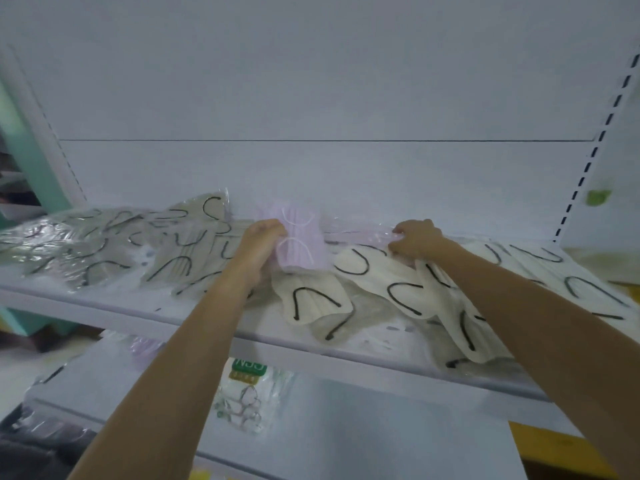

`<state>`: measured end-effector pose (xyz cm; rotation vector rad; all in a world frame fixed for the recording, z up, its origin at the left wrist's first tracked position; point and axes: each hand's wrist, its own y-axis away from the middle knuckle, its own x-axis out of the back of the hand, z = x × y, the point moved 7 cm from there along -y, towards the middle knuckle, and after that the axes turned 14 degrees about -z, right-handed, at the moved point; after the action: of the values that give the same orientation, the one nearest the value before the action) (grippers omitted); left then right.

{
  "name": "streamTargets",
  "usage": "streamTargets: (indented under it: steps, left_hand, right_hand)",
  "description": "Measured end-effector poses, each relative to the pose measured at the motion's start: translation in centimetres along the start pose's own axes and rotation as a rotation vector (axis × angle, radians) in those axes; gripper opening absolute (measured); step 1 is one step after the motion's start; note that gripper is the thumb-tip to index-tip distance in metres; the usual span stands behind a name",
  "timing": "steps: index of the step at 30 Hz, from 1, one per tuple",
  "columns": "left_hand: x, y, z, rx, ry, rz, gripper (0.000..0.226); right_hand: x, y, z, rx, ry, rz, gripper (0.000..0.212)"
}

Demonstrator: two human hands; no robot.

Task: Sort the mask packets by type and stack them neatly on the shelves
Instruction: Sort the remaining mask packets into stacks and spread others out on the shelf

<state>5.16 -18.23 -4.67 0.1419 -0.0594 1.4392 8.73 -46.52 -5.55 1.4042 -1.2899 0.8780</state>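
Head view. Both forearms reach forward and up over the front lip of the upper shelf (114,301), the hands set apart at its middle. The left hand (262,244) has fingers and thumb curled round the left edge of a lilac mask packet (302,241), which it holds tilted up off the shelf surface; the packet shows pleated lilac fabric and white ear loops inside clear film. The right hand (416,239), knuckles up, pinches the right end of a second lilac packet (356,231), which lies flat on the upper shelf toward its back. Lilac packets number three: the third (147,347) lies below the upper shelf, blurred. Cream packets (313,295) with black ear loops overlap across the middle and right of the upper shelf, some overhanging its front lip; at least four show, and the exact count cannot be told. Grey packets (104,237), also with black loops, form a loose heap on the shelf's left half, uncountable. One green-labelled packet (246,389) lies on the lower shelf (363,431), beneath the upper shelf's lip.
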Motion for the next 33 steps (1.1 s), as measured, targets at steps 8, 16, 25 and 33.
streamTargets:
  steps: [8,16,25,33]
  left_hand:
    - [1.0,-2.0,-0.8,-0.018,-0.037,-0.019,0.051]
    - [1.6,-1.8,-0.2,-0.083,0.036,-0.027,0.034]
    - [1.3,-1.0,1.2,-0.281,0.061,-0.144,0.027]
    - [2.2,2.5,1.4,-0.337,0.106,-0.305,0.071]
  right_hand:
    - [4.3,2.3,-1.1,0.051,-0.535,0.417,0.019]
    - [4.0,6.9,-7.2,0.126,-0.773,0.516,0.020]
    - [-1.1,8.8,-14.8,0.226,-0.642,0.270,0.015]
    - [-1.4,10.9,-14.9,0.290,-0.976,0.200,0.040]
